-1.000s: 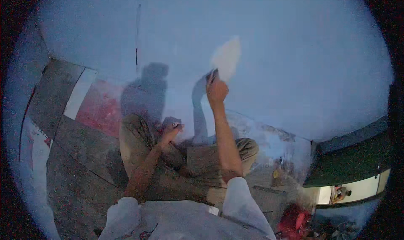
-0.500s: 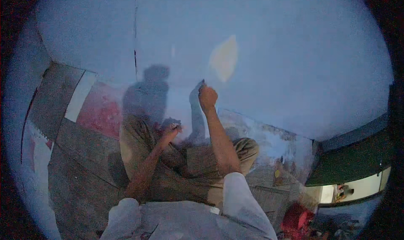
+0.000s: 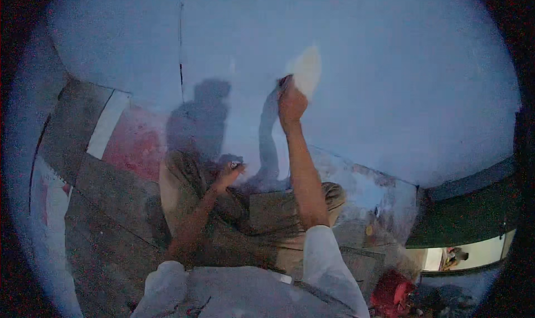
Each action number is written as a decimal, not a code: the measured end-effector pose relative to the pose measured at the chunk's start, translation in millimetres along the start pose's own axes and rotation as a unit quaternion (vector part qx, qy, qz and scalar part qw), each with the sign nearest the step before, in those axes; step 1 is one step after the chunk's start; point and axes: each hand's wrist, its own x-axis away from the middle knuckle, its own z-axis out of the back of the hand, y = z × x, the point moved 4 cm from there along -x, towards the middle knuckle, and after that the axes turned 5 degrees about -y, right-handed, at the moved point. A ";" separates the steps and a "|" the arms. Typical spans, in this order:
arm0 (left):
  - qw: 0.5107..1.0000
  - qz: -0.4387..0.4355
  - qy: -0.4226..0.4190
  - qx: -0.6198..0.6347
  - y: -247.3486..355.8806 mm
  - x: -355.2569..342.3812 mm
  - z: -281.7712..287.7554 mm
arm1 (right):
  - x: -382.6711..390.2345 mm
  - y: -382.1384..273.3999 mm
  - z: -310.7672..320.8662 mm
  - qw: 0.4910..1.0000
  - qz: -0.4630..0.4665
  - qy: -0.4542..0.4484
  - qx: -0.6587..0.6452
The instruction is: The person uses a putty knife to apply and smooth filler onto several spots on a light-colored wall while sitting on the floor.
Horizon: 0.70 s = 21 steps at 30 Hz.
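Observation:
My right hand (image 3: pixel 292 103) is raised against the pale blue wall (image 3: pixel 401 84), its fingers closed. A small dark tip shows at the top of the fist; what it belongs to I cannot make out. Just behind and to the right of the fist is a pale yellowish, leaf-shaped patch (image 3: pixel 309 70) on the wall, its lower left part covered by the hand. My left hand (image 3: pixel 227 176) stays low over my crossed legs (image 3: pixel 273 212), fingers curled round a small thing with a light, ring-like rim, too blurred to name.
Shadows of my head and right arm fall on the wall. A thin dark crack (image 3: pixel 181 75) runs down it. At left, a red patch (image 3: pixel 134 142) and a white strip (image 3: pixel 108 123) adjoin the grey floor (image 3: pixel 106 195). A red bundle (image 3: pixel 393 293) lies at lower right.
My right hand has moved up and to the right along the wall and now overlaps the pale patch. My left hand has barely shifted, its fingers still curled.

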 end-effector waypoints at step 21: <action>0.912 0.189 -0.146 0.333 14.8 -8.7 -60.1 | -9.5 49.9 50.5 0.995 -0.022 0.038 -0.086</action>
